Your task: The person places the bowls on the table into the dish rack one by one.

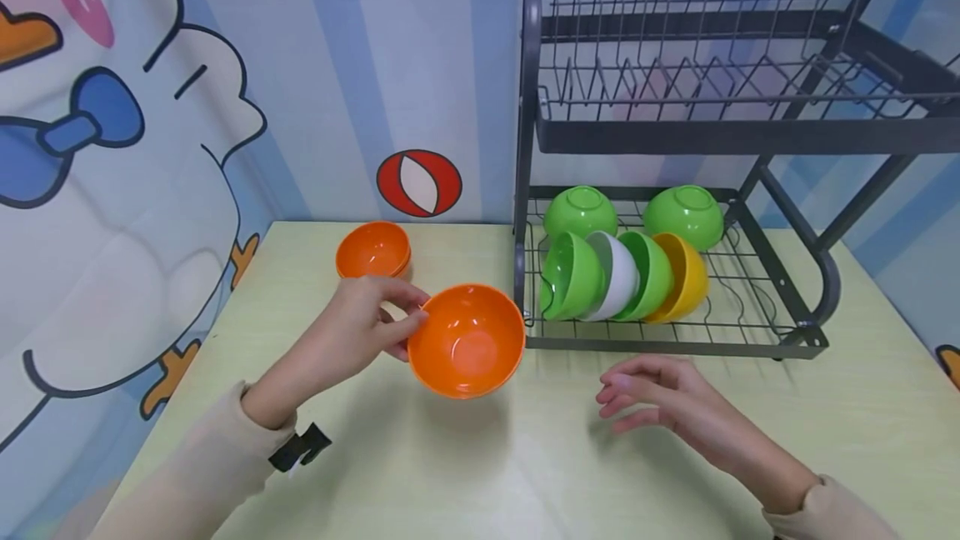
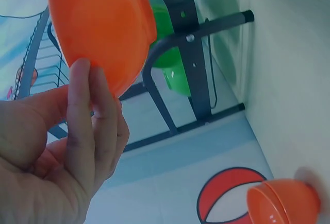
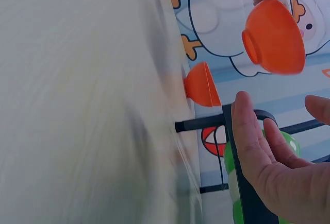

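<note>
An orange bowl (image 1: 467, 342) hangs above the table, tilted so its inside faces the head camera. My left hand (image 1: 367, 319) pinches its left rim between thumb and fingers; the left wrist view shows the fingers against the outside of the bowl (image 2: 103, 28). Behind that hand, more orange bowls (image 1: 373, 248) stand nested on the table. My right hand (image 1: 675, 402) hovers in front of the dish rack, fingers loosely bent and holding nothing. From the right wrist, the held bowl (image 3: 273, 36) appears apart from the right hand (image 3: 278, 167).
A dark two-tier dish rack (image 1: 667, 346) stands at the back right. On its lower tier, green, white and yellow bowls (image 1: 678, 277) lean in a row, with two upturned green bowls (image 1: 684, 217) behind. Its upper tier (image 1: 720, 136) overhangs them. A cartoon-printed wall (image 1: 330, 90) backs the table.
</note>
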Available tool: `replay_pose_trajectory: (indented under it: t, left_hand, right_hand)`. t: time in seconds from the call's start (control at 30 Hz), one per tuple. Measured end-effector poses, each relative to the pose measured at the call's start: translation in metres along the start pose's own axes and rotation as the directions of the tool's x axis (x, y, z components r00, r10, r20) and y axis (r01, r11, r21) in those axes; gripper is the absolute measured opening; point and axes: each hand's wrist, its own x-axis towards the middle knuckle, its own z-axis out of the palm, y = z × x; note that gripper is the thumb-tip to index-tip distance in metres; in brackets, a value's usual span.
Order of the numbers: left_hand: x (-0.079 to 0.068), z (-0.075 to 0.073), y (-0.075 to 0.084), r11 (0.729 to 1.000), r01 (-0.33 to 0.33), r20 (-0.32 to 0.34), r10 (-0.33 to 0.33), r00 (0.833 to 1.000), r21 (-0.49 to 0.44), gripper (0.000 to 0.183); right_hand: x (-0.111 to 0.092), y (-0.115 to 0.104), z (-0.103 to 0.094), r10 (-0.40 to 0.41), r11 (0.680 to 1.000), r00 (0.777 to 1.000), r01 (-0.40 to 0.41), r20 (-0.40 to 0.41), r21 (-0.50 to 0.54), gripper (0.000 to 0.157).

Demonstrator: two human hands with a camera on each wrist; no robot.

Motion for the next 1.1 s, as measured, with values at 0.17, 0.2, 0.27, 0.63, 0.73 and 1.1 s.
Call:
replay_pose_trajectory:
  t: [0.17, 0.2, 0.27, 0.63, 0.73, 1.1]
  left_hand:
    - [0.0, 0.011, 0.009, 1.0, 0.024, 0.031, -0.024, 0.999, 0.002, 0.022]
    - [0.0, 0.013, 0.011, 1.0, 0.027, 0.037, -0.028, 0.999, 0.005, 0.022]
    - [0.001, 0.018, 0.014, 0.999, 0.032, 0.05, -0.032, 0.998, 0.008, 0.022]
    - [0.002, 0.043, 0.024, 1.0, -0.003, 0.07, 0.002, 0.998, 0.005, 0.022]
    - [0.003, 0.048, 0.026, 1.0, -0.024, 0.064, 0.024, 0.998, -0.005, 0.022]
    - [0.008, 0.064, 0.026, 0.996, -0.073, 0.076, 0.076, 0.994, -0.048, 0.022]
  right_hand:
    - [0.004, 0.004, 0.007, -0.052, 0.992, 0.996, 0.044, 0.069, 0.115, 0.025]
    - [0.005, 0.004, 0.008, -0.057, 0.991, 0.995, 0.047, 0.075, 0.128, 0.026]
    - [0.006, 0.003, 0.011, -0.04, 0.989, 0.997, 0.03, 0.066, 0.144, 0.025]
    - [0.007, -0.009, 0.024, 0.042, 0.962, 0.998, -0.051, 0.04, 0.268, 0.033]
    - [0.004, -0.013, 0.026, 0.067, 0.954, 0.997, -0.073, 0.031, 0.29, 0.036]
    - [-0.003, -0.016, 0.024, 0.045, 0.921, 0.995, -0.078, 0.094, 0.383, 0.026]
